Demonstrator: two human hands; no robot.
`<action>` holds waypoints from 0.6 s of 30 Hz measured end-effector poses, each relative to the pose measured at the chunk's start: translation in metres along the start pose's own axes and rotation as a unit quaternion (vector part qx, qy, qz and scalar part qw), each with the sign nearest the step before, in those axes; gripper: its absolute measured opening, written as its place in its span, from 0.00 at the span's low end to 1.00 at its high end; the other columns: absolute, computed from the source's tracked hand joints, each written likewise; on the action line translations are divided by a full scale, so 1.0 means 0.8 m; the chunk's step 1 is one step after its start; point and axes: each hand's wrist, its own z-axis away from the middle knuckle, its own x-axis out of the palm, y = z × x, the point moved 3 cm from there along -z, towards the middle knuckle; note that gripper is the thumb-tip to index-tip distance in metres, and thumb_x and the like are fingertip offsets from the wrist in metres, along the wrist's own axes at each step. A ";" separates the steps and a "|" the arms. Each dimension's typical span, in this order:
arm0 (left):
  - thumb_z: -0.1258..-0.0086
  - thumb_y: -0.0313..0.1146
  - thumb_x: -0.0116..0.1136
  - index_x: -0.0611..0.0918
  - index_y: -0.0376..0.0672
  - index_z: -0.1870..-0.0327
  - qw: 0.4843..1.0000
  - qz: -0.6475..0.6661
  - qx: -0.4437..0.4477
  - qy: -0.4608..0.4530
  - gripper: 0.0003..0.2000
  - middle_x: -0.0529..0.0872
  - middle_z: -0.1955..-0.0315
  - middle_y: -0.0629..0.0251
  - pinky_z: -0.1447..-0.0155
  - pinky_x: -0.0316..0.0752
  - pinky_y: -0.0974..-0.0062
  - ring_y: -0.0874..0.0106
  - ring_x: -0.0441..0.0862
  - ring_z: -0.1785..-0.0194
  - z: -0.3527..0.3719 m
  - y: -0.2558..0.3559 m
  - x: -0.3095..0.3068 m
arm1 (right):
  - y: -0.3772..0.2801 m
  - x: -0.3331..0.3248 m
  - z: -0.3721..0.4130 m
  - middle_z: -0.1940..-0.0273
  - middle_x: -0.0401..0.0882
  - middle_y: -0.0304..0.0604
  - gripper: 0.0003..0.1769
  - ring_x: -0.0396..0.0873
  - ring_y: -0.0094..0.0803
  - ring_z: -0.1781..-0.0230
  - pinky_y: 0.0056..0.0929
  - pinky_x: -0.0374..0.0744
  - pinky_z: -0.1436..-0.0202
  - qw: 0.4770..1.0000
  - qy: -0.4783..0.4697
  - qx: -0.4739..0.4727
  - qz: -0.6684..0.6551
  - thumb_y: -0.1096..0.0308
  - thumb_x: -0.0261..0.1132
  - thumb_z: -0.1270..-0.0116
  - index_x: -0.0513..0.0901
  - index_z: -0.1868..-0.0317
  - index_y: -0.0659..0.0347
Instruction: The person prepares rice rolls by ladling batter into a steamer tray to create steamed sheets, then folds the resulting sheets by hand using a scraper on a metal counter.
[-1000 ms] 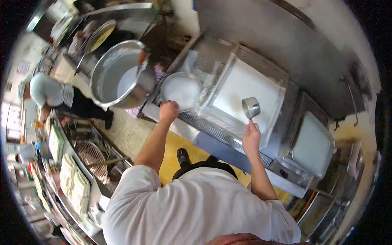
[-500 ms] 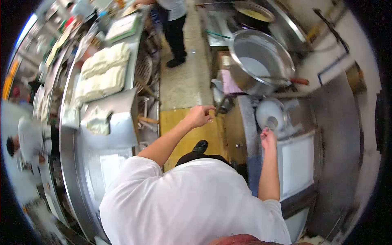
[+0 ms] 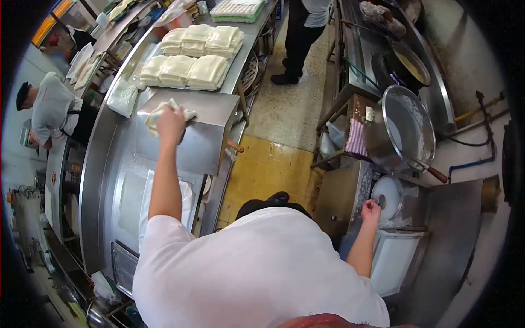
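Note:
My left hand (image 3: 171, 123) is closed on a whitish cloth (image 3: 155, 121), which lies bunched on the steel work surface (image 3: 180, 147) to my left; the fingertips are partly hidden. Over to the right, my right hand (image 3: 371, 212) has its fingers curled together at the near edge of a round white tub (image 3: 388, 188). A small grey rounded shape shows beside those fingers, but what they hold cannot be made out. Beyond the cloth, stacks of pale flat dough sheets (image 3: 186, 71) rest on a tray.
A large metal pot (image 3: 410, 126) with a wooden-handled tool (image 3: 435, 172) stands at right, above a white lidded container (image 3: 391, 259). A person in dark trousers (image 3: 298, 44) stands in the aisle ahead. Another person (image 3: 52, 109) works at far left. Egg trays (image 3: 238, 10) sit at the back.
My left hand has swung left from above the aisle onto the cloth and taken hold of it. The view has turned left. My right hand stays by the white tub.

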 end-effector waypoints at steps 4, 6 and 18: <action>0.34 0.61 0.61 0.79 0.34 0.41 0.987 -0.031 -0.150 -0.051 0.35 0.87 0.50 0.40 0.39 0.77 0.54 0.46 0.84 0.44 -0.051 -0.051 0.022 | 0.012 0.014 0.040 0.70 0.75 0.44 0.05 0.76 0.36 0.71 0.32 0.79 0.65 0.998 0.002 0.011 0.058 0.84 0.57 0.33 0.75 0.65 0.66; 0.36 0.62 0.62 0.80 0.34 0.42 0.982 -0.015 -0.159 -0.103 0.36 0.86 0.46 0.41 0.37 0.76 0.55 0.46 0.83 0.42 -0.075 -0.072 0.069 | 0.019 0.015 0.078 0.70 0.78 0.44 0.03 0.78 0.34 0.69 0.30 0.80 0.63 0.992 -0.022 0.004 0.125 0.81 0.60 0.34 0.78 0.65 0.64; 0.40 0.43 0.69 0.78 0.27 0.50 0.982 0.084 -0.053 0.159 0.27 0.86 0.54 0.42 0.40 0.76 0.54 0.49 0.84 0.52 -0.007 -0.090 0.092 | -0.075 -0.040 0.266 0.64 0.78 0.44 0.23 0.76 0.30 0.71 0.30 0.78 0.67 0.970 0.046 -0.204 0.127 0.80 0.60 0.32 0.72 0.37 0.74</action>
